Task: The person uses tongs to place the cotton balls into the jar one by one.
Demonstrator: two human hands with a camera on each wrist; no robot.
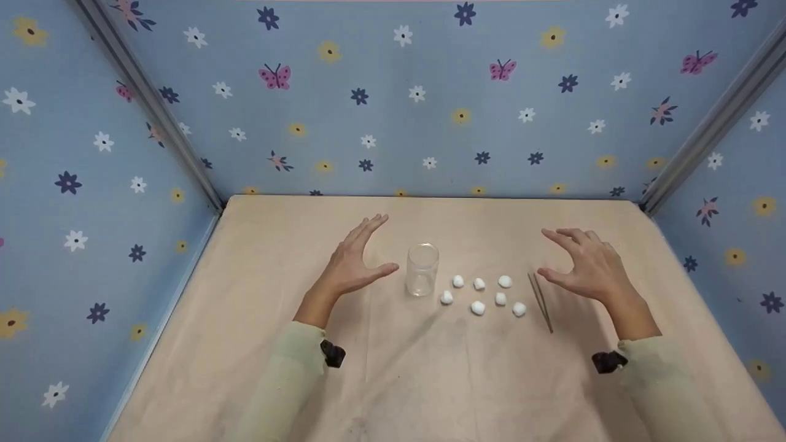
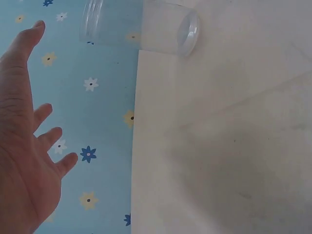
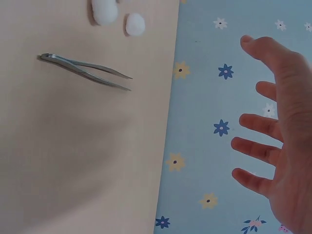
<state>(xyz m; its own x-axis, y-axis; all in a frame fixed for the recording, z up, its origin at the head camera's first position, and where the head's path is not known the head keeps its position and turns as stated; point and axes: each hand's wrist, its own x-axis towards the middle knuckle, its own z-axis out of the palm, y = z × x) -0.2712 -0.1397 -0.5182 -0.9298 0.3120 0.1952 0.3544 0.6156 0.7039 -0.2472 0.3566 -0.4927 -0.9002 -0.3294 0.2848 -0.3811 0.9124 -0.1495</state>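
A clear, open-topped jar [image 1: 422, 270] stands upright on the table. To its left my left hand [image 1: 353, 261] hovers with fingers spread and thumb apart, touching nothing; the jar [image 2: 161, 27] also shows in the left wrist view. Several white cotton balls [image 1: 478, 308] lie in two loose rows right of the jar. Beyond them on the right lies a pair of metal tweezers [image 1: 541, 304], its tips apart and pointing away from me, as the right wrist view of the tweezers [image 3: 85, 70] shows. My right hand [image 1: 586, 264] hovers just right of the tweezers, fingers spread and holding nothing.
A pale beige cloth covers the table [image 1: 417, 380]. Blue flowered panels [image 1: 393, 98] wall it in at the back and both sides, with grey metal posts [image 1: 153, 104] at the back corners. A small black device [image 1: 333, 354] sits at each wrist.
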